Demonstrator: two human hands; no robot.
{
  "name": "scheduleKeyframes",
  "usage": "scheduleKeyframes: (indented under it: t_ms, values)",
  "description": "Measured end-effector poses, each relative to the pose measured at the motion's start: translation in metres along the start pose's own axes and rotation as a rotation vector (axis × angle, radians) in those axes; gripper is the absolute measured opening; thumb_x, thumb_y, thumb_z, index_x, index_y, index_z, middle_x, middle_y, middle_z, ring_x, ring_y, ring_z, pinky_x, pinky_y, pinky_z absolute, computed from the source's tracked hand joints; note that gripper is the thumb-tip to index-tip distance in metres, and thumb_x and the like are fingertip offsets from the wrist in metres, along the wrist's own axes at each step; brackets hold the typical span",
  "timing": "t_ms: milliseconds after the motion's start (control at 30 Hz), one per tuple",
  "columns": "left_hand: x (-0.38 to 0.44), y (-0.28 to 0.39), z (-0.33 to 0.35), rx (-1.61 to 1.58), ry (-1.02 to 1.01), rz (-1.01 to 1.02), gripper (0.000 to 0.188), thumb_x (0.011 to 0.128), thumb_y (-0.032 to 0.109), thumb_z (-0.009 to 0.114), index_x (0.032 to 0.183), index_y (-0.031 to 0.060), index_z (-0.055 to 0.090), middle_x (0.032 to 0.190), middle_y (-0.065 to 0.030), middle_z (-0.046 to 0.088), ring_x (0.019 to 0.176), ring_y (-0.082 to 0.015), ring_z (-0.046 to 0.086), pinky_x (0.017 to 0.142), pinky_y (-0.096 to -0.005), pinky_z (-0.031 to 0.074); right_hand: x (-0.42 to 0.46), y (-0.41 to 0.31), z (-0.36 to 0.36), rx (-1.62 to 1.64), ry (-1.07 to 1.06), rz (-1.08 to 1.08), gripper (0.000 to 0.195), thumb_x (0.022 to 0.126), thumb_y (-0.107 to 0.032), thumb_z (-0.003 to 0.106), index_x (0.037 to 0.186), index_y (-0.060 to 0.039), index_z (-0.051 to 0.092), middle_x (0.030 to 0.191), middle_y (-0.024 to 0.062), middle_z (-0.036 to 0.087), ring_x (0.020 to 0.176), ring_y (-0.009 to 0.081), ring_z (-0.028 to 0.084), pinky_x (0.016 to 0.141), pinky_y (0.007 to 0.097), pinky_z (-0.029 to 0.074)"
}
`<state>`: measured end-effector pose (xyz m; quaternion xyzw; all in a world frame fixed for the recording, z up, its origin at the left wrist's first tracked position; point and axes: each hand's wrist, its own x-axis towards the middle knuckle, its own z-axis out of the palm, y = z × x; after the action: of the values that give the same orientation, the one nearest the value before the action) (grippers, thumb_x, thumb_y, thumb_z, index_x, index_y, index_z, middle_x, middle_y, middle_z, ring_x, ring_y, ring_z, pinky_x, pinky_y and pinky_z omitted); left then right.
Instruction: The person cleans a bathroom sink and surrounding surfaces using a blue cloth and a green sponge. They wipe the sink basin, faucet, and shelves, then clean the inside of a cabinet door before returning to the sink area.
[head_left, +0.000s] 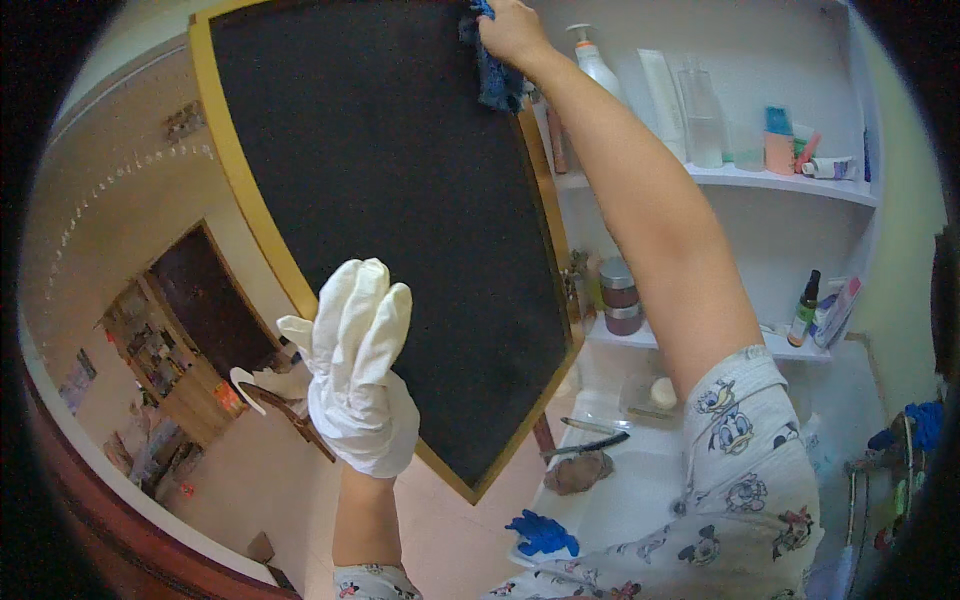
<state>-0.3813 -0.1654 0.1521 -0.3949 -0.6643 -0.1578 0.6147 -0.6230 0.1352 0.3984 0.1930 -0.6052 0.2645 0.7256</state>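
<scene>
A gold-framed panel with a dark, flat face (405, 195) stands tilted before me. My right hand (514, 34) is at its upper right edge, the fingers closed on a blue cloth (501, 79) that hangs down against the panel. My left hand (352, 337), in a white fabric glove, is raised at the lower left part of the gold frame (247, 161), its palm and fingers extended and the thumb apart. Whether it touches the frame cannot be told. A blue crumpled item (544, 532) lies low on the white surface.
White shelves (787, 184) at the right hold a pump bottle (596, 67), tubes, a clear bottle (703, 120) and stacked jars (621, 296). Below lie a black comb-like item (592, 444) and a brown bundle (579, 472). A chair (289, 412) and bookcase (161, 360) stand at the left.
</scene>
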Motion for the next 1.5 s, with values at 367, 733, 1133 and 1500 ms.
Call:
scheduleKeyframes:
  t_ms: [367,733,1133,1500]
  values:
    - [0.004,0.007,0.015,-0.052,0.125,0.054,0.058,0.075,-0.020,0.043,0.123,0.0054,0.062,0.132,-0.0131,0.059,0.128,-0.0317,0.051,0.114,-0.0427,0.028,-0.174,-0.038,-0.062,-0.224,-0.221,-0.003,0.057,0.088,-0.007,0.056,0.141,0.0025,0.038,0.136,0.0326,0.045,0.117,0.0477,0.051,0.098,0.0467,0.044]
    - [-0.001,0.013,0.012,0.007,0.056,-0.088,0.052,0.079,-0.014,0.037,0.121,0.0016,0.063,0.132,-0.0151,0.059,0.128,-0.0314,0.050,0.115,-0.0433,0.025,-0.346,-0.077,-0.118,-0.216,-0.514,0.296,0.072,0.080,0.011,0.050,0.146,0.0076,0.022,0.147,0.0385,0.022,0.116,0.0520,0.050,0.099,0.0478,0.044]
    - [-0.004,0.014,0.009,0.026,0.054,-0.091,0.055,0.073,-0.019,0.044,0.119,0.0037,0.064,0.127,-0.0120,0.063,0.118,-0.0308,0.058,0.103,-0.0363,0.039,-0.483,-0.097,-0.161,-0.169,-0.660,0.690,0.069,0.083,0.007,0.047,0.146,0.0085,0.018,0.140,0.0393,0.033,0.111,0.0529,0.053,0.092,0.0512,0.047]
    - [0.001,0.050,-0.013,0.145,0.027,-0.033,0.039,0.087,-0.009,0.052,0.122,0.0033,0.064,0.132,-0.0147,0.059,0.126,-0.0332,0.053,0.116,-0.0477,0.022,-0.324,-0.107,-0.207,-0.069,-0.158,0.329,0.049,0.084,0.007,0.050,0.131,-0.0033,0.054,0.125,0.0237,0.057,0.116,0.0411,0.054,0.100,0.0431,0.043]
